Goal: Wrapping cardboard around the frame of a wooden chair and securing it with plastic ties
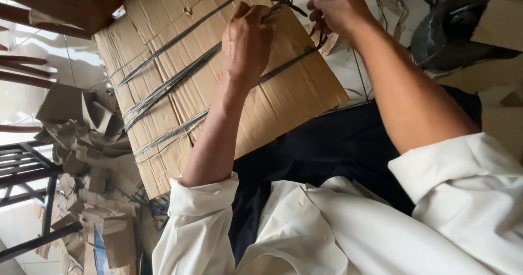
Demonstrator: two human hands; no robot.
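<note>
Cardboard: big flat brown sheet point(283, 98) lying across the person's lap, tilted up and away from them, with folds and creases all over it.
Wires: long thin grey metal wires point(174, 81) lie in rows across the cardboard, running from the far end near the hands down toward the left edge.
Left hand: left hand point(248, 40) rests on the cardboard near its far end, fingers curled and pressed together, pinching the end of a wire.
Right hand: right hand point(340, 8) is just past the far edge of the cardboard, close to the left hand, fingers bunched and pinching a dark twisted bit of wire point(289, 2).
Clothes: white shirt sleeves point(457, 166) are rolled up to the elbows, and black trousers point(332, 144) show under the cardboard.
Scraps: pile of cut cardboard bits point(92, 144) sits on the floor to the left, just beside the big sheet.
Chair: dark wooden legs point(27, 171) stand at the far left, near the scraps.
Bag: dark grey bag point(452, 29) lies past the right arm, well apart from the cardboard.
</note>
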